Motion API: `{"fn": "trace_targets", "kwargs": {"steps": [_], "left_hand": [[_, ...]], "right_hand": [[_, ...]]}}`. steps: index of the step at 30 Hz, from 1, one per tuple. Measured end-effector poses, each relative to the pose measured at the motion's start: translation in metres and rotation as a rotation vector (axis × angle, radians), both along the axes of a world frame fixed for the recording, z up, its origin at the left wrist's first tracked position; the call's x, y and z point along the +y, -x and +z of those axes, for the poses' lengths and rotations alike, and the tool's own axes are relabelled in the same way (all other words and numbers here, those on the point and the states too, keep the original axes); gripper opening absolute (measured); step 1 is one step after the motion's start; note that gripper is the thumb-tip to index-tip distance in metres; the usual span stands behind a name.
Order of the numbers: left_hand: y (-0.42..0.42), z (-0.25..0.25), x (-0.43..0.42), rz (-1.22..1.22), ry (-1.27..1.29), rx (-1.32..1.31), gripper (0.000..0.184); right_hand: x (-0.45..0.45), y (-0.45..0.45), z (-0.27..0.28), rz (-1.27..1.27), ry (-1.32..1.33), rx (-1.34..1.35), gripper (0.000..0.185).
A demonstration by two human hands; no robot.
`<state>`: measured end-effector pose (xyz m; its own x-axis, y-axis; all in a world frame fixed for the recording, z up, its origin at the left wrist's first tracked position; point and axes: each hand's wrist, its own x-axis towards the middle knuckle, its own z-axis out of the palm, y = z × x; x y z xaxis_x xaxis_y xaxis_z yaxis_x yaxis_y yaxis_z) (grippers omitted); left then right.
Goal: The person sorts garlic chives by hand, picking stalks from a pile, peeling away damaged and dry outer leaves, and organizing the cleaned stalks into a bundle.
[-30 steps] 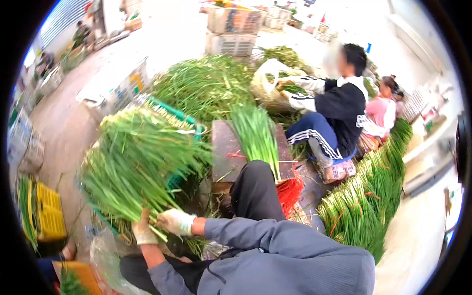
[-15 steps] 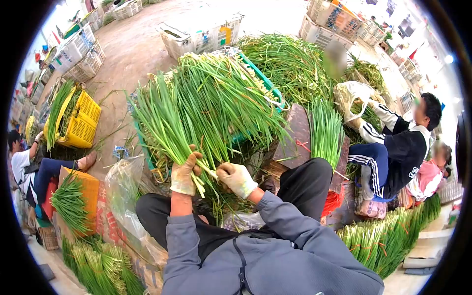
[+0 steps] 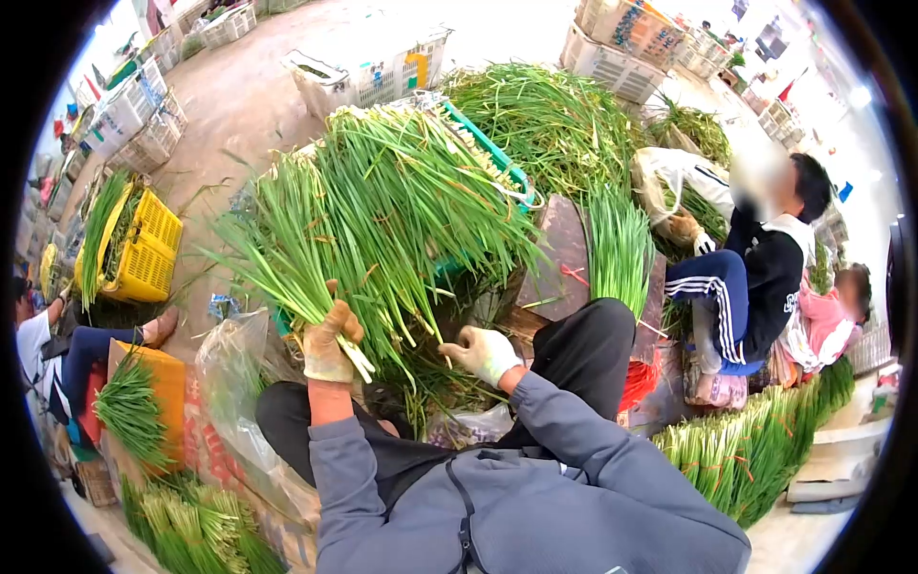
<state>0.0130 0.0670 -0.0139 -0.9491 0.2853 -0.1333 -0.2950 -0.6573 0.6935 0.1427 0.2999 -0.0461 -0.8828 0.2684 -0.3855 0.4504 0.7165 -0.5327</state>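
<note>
The bunch of green stalks [image 3: 302,298] runs through the left hand [image 3: 330,344], clenched round it, leaves fanning upward, pale ends jutting below the fist; the right hand [image 3: 486,354] (whether pinching, I cannot tell) is at another stalk [image 3: 437,335], near the heaped teal basket [image 3: 499,161]

No text can be read for certain. Blue lettering [image 3: 629,17] on the upper whitish slatted plastic crate [image 3: 610,27] at one o'clock is blurred; the white marking [image 3: 790,302] on the black-and-white long-sleeved jacket [image 3: 768,273] at three o'clock is too small.
</note>
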Motion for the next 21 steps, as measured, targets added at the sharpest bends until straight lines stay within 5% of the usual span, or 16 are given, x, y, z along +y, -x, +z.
{"fn": "trace_targets", "kwargs": {"steps": [2,4,8,10,14,16,19,21], "left_hand": [[0.004,-0.024,-0.004,-0.209,-0.07,-0.035,0.047],[-0.001,-0.021,0.005,-0.204,-0.022,-0.071,0.04],[-0.014,-0.005,0.009,-0.162,0.271,-0.033,0.04],[-0.023,0.0,0.024,-0.234,0.253,-0.06,0.049],[-0.022,-0.002,0.022,-0.259,0.223,-0.005,0.063],[-0.024,0.032,0.014,-0.048,0.047,-0.036,0.053],[0.007,-0.001,-0.021,-0.032,-0.289,0.006,0.051],[0.01,-0.007,-0.019,-0.034,-0.334,0.038,0.059]], "right_hand": [[-0.006,0.001,-0.043,0.002,0.07,0.307,0.053],[-0.001,0.015,-0.039,0.104,0.453,0.07,0.043],[-0.022,0.01,0.006,-0.198,0.864,0.37,0.025],[-0.04,0.013,0.058,-0.098,0.711,0.383,0.025],[-0.045,0.027,0.03,0.209,0.569,0.543,0.023],[-0.032,0.037,0.027,-0.103,0.533,0.41,0.029],[-0.013,0.057,-0.019,-0.043,0.107,0.315,0.049],[-0.016,0.064,-0.025,0.038,0.317,0.173,0.041]]}}
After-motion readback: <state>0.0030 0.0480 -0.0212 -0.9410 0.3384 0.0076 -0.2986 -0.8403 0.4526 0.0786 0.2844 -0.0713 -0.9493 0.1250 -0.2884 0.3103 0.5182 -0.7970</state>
